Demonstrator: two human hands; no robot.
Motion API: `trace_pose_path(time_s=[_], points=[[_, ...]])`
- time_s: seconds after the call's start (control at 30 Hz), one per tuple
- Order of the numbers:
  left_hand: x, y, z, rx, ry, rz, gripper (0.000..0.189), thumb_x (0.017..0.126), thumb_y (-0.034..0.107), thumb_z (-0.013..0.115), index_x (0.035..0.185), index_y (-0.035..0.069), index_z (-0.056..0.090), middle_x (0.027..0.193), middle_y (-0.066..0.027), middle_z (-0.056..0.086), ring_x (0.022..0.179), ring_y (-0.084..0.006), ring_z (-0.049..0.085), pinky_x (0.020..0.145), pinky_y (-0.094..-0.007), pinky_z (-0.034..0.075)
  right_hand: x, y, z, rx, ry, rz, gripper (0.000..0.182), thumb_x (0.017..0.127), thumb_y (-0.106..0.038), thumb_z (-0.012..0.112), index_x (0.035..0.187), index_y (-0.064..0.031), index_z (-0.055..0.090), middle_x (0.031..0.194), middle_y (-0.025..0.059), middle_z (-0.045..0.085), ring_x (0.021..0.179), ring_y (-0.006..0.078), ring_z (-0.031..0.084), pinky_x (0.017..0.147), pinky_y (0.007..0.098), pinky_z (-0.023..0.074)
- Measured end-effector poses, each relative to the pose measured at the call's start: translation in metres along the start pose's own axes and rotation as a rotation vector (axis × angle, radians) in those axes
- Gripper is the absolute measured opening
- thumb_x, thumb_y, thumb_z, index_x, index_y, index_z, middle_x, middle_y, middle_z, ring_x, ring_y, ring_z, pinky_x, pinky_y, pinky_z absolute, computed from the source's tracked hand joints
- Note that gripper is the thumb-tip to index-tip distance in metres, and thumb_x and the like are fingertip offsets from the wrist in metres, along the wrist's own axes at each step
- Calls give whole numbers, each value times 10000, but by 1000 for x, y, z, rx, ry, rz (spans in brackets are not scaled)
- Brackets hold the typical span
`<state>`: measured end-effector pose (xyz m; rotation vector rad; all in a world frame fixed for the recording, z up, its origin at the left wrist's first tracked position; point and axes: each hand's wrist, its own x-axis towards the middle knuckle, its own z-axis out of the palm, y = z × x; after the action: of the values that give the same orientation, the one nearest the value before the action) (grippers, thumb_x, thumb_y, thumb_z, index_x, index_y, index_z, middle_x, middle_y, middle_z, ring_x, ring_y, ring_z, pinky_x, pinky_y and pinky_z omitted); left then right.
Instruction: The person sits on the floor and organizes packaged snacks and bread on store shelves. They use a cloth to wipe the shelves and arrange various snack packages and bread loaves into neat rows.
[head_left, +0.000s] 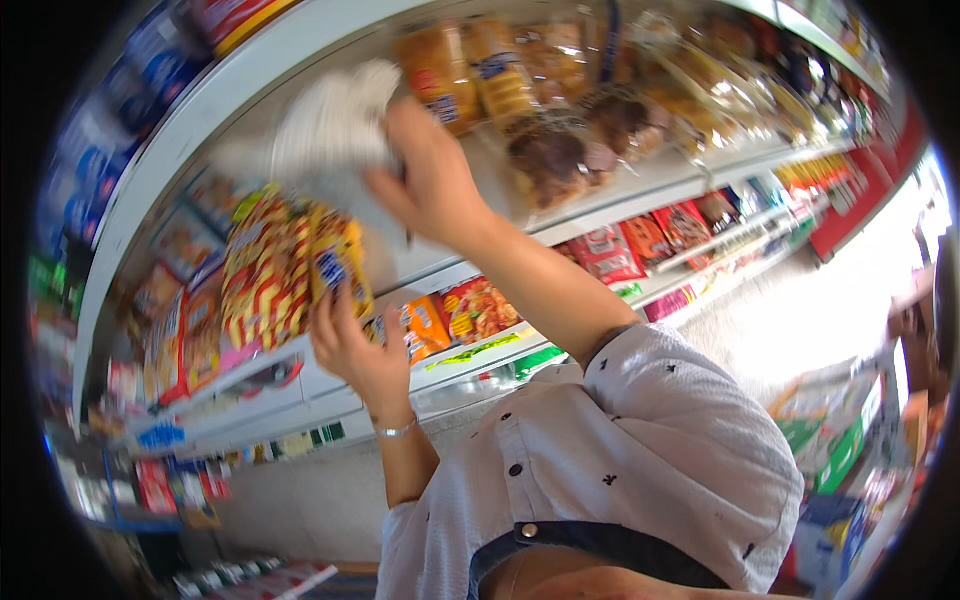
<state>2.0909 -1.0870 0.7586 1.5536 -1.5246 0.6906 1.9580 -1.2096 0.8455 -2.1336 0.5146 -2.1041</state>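
Observation:
My right hand (435, 176) is raised over the shelf board (420, 259), gripping a white cloth (330, 120) that is blurred by motion. Below and left of it, my left hand (364, 349) has its fingers spread against the lower end of a yellow snack package (337, 262). That package stands beside several red-and-yellow striped packages (266, 277). Whether the left fingers grip it or only rest on it is hard to tell. Beyond my right hand lie wrapped breads (442, 75) and chocolate-topped pastries in clear wrap (551, 157).
A lower shelf holds red packets (607, 255) and an orange packet (424, 330). Blue packages (161, 52) stand past the white shelf edge (187, 97) at upper left. Green-and-white cartons (832, 427) are at the right, and a red panel (862, 195) borders the shelves.

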Motion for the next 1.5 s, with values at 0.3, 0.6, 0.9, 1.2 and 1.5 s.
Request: trace_pose_path(time_s=[0.3,0.6,0.9,1.2,1.5], points=[[-66,28,42,-694,39,62,449,827,105,563,1230,-28,414,1239,-175,448,1197,-343,386,1009,-441,307,-152,-39,-173,-126,-504,370,276,705,-67,573,974,-8,558,873,131,564,786,295,554,712,363,432],[48,95,67,-812,-17,36,646,778,113,614,1329,-14,301,1316,-176,394,1234,-299,367,1037,-418,262,-168,-33,-219,-173,-313,592,312,647,-64,547,947,20,529,788,147,537,699,281,551,642,330,442],[204,47,193,-1005,-385,-627,921,726,213,743,1417,46,156,1396,-189,313,1290,-265,311,1042,-352,260,-177,-26,-280,-44,-304,586,308,661,-84,577,948,19,532,811,160,520,722,326,526,644,359,435],[204,41,235,-970,-496,-353,833,692,159,765,1340,46,254,1242,-96,441,1126,-197,450,954,-315,365,-191,-28,-377,-203,-202,741,294,655,-91,570,925,18,530,803,164,533,723,326,556,642,359,449],[170,71,142,-1348,-267,-659,635,794,175,659,1332,95,332,1233,-88,474,1091,-223,503,868,-348,464,-183,-19,-429,-271,-199,779,290,628,-69,531,904,15,518,748,134,524,663,264,535,611,321,426]])
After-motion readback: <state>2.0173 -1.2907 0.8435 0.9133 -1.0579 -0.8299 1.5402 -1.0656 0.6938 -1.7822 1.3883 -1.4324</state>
